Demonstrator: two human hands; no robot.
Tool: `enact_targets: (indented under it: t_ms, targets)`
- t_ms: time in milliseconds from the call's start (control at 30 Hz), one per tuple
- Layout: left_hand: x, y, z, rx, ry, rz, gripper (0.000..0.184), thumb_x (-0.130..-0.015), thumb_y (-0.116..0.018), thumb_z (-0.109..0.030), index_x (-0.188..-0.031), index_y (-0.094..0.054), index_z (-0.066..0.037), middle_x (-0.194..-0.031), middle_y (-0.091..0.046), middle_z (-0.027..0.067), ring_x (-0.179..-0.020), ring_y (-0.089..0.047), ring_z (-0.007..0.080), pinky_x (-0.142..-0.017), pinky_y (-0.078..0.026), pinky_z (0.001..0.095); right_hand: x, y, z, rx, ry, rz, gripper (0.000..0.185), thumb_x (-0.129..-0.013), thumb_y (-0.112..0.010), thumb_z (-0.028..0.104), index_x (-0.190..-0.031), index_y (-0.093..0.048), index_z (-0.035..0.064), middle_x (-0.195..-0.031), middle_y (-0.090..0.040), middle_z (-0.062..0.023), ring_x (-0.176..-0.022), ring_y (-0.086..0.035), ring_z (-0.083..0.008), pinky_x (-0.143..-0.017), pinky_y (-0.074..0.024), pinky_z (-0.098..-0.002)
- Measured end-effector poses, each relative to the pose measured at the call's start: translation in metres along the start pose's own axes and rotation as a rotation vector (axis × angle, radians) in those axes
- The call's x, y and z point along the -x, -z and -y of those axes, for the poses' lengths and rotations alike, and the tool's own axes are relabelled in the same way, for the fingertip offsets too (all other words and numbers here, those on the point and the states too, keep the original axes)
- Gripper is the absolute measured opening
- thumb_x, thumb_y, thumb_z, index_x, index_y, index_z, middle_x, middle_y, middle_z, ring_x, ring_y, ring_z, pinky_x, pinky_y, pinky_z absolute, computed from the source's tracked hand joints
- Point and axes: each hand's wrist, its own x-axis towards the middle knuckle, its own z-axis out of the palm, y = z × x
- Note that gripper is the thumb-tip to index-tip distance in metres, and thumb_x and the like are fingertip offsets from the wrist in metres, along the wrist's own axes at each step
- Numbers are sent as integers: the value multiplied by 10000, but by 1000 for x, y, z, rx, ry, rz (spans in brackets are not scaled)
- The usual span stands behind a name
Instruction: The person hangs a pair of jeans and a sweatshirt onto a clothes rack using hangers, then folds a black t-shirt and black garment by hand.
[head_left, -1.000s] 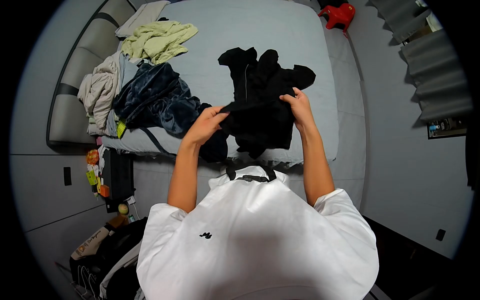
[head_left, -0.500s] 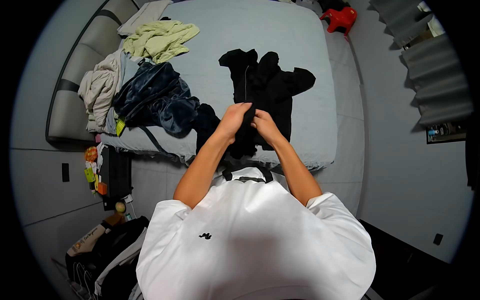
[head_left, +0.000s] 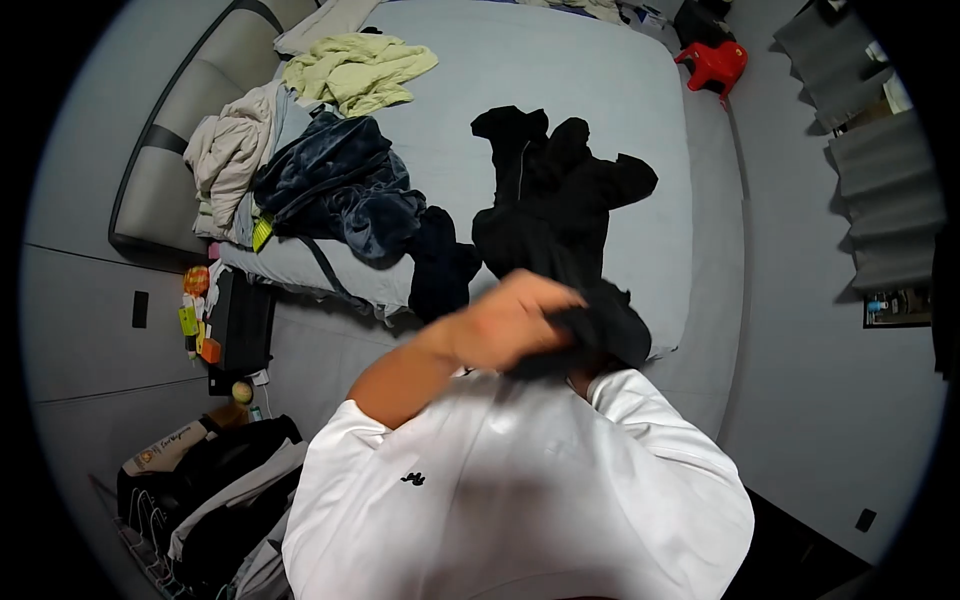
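While the left hand [head_left: 500, 325] works close to the white shirt [head_left: 560, 480], the black garment [head_left: 550, 225] extends from the bed [head_left: 530, 60] over its near edge towards the wearer. Its far portion lies rumpled on the sheet, with a pale zip line [head_left: 522, 170] visible; the near portion is bunched in front of the chest. The left fingers [head_left: 545, 290] are partly bent and lie over or against the dark fabric; motion blur prevents confirmation of a firm grip or of how wide they are spread. The right hand is hidden behind the fabric, so its opening and hold cannot be told.

Sound handling, in this assessment, calls for a secure pinch on the cloth's border rather than a fistful from the middle. The two hands should work against each other, one steadying while the other draws the layers smooth. Tension should be light, since a hard pull could drag the far portion off the bed or deepen its creases. Clearance should be kept from the loose shirt front and from the dark cloth [head_left: 440, 265] beside the garment, as either could be caught up.
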Motion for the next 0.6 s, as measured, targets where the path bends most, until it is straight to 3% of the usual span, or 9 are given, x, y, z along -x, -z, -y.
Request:
enact_targets:
  t_ms: [67, 100, 167, 300, 400, 467, 500, 567, 600]
  targets:
    - [3, 28, 0, 174, -103, -327, 196, -981, -514, -81, -1077, -636, 39, -989, -690, 32, -844, -642, 92, -777, -518, 238, 0, -5, 3, -36, 4, -2, 306, -1000, -549, 164, -1243, -603, -14, -1244, -617, -97, -1105, -589, -156, -935, -493, -304]
    - [1, 55, 6, 126, -40, -550, 227, -996, -491, -104, -1117, -640, 18, -998, -703, 71, -832, -660, 107, -756, -542, 254, -1, -7, 4, -54, 3, -5, 305, -1001, -546, 161, -1244, -604, -13, -1244, -618, -98, -1105, -588, -156, -936, -492, -304]
    - [3, 112, 13, 32, -94, -760, 215, -1020, -496, -158, -1054, -647, -9, -939, -703, 70, -780, -666, 119, -711, -548, 263, 0, -9, 5, -73, -6, -10, 302, -1003, -539, 156, -1245, -607, -11, -1243, -619, -99, -1104, -588, -157, -937, -490, -304]
    - [32, 223, 34, -52, -49, -939, 214, -1001, -563, -195, -995, -668, -9, -908, -692, 45, -750, -646, 124, -701, -529, 269, 19, -3, -4, -38, -101, -45, 299, -1006, -526, 147, -1247, -611, -9, -1241, -621, -100, -1104, -586, -157, -941, -486, -304]
    - [72, 296, 62, -155, -40, -1182, 267, -982, -603, -195, -1105, -671, 32, -997, -702, 78, -859, -661, 159, -769, -525, 290, 67, -4, -11, 290, -216, 52, 298, -1009, -516, 139, -1249, -615, -6, -1239, -623, -101, -1104, -585, -158, -943, -483, -304]
    - [110, 337, 73, -226, -94, -1345, 288, -990, -598, -224, -1110, -662, 29, -1057, -694, 95, -923, -665, 206, -811, -537, 326, 104, -20, 11, 833, 123, 267, 278, -1004, -507, 135, -1211, -631, -3, -1220, -644, -86, -1075, -605, -151, -937, -495, -299]
    - [137, 362, 82, -125, -137, -1407, 283, -995, -591, -226, -1098, -663, 27, -1054, -696, 99, -912, -667, 208, -815, -537, 325, 119, -17, 46, 861, 50, 272, 262, -994, -506, 139, -1167, -645, -1, -1161, -670, -56, -1049, -611, -137, -943, -498, -301]
    - [181, 388, 103, -89, -115, -1493, 284, -1008, -572, -243, -1054, -669, 21, -1032, -702, 105, -882, -670, 214, -802, -533, 328, 136, -14, 97, 461, 354, 22, 248, -1005, -525, 192, -1143, -644, 23, -1125, -693, -72, -1059, -647, -187, -938, -521, -332]
    - [196, 394, 115, -157, -43, -1517, 295, -1015, -560, -257, -1022, -673, 15, -1013, -706, 108, -863, -672, 218, -786, -531, 331, 141, -21, 115, 76, 442, -10, 250, -1010, -531, 214, -1143, -641, 32, -1125, -695, -82, -1054, -662, -210, -923, -533, -343]
